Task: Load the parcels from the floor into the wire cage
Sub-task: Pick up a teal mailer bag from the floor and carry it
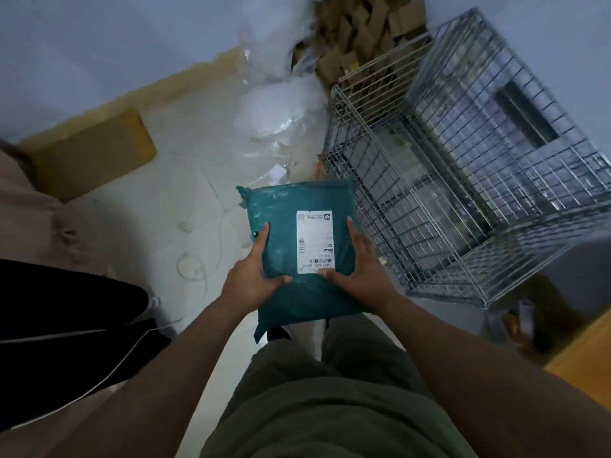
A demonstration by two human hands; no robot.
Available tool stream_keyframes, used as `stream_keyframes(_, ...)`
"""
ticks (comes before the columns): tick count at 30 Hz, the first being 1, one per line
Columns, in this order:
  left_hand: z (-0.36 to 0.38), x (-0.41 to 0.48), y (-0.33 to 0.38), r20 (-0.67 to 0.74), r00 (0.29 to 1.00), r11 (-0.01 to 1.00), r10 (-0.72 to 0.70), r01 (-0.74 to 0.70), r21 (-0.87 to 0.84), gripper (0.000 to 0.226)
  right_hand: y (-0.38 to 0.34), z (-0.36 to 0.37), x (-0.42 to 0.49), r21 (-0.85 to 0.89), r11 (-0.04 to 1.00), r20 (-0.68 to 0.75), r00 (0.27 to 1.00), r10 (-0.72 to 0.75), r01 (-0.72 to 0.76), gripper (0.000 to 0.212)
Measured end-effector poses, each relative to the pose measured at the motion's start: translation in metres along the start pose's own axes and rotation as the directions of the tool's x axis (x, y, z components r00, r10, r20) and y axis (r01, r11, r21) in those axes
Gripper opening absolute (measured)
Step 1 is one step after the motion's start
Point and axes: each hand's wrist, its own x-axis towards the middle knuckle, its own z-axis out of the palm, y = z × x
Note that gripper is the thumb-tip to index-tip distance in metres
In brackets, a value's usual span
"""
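Note:
A teal plastic parcel [284, 226] with a white shipping label facing up is held level in front of my waist, above the floor. My left hand [253, 276] grips its left edge and my right hand [358, 269] grips its right edge, thumbs on top. The wire cage [463, 180] stands just to the right of the parcel, its open top facing up; its near left rim is beside the parcel's right corner. Something flat and dark lies on the cage floor, blurred through the wires.
A brown cardboard box [92, 153] lies on the floor at the left. Clear plastic bags [281, 107] and a heap of small cardboard boxes [360, 31] sit behind the cage. Another person's dark trouser leg [66, 309] is at my left. A white cable [195, 266] trails on the tiles.

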Motion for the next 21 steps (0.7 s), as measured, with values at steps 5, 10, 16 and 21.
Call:
stream_keyframes(5,0.007,0.081,0.023,0.005,0.996,0.996,-0.092,0.092,0.013,0.117,0.014,-0.013,0.091,-0.086,0.996,0.089,0.996,0.026,-0.019,0.121)
stream_keyframes(10,0.022,0.183,0.029,0.041,0.985,0.983,-0.168,0.171,-0.070,0.112,0.046,-0.014,0.202,-0.154,0.987,0.215,0.973,0.084,-0.051,0.122)
stream_keyframes(16,0.072,0.326,-0.016,0.117,0.973,0.957,-0.201,0.221,-0.188,0.113,0.128,0.016,0.331,-0.217,0.975,0.281,0.953,0.114,-0.053,0.123)
stream_keyframes(21,0.133,0.444,-0.078,0.106,0.974,0.929,-0.198,0.221,-0.296,0.107,0.217,0.065,0.434,-0.240,0.969,0.316,0.939,0.137,-0.060,0.125)
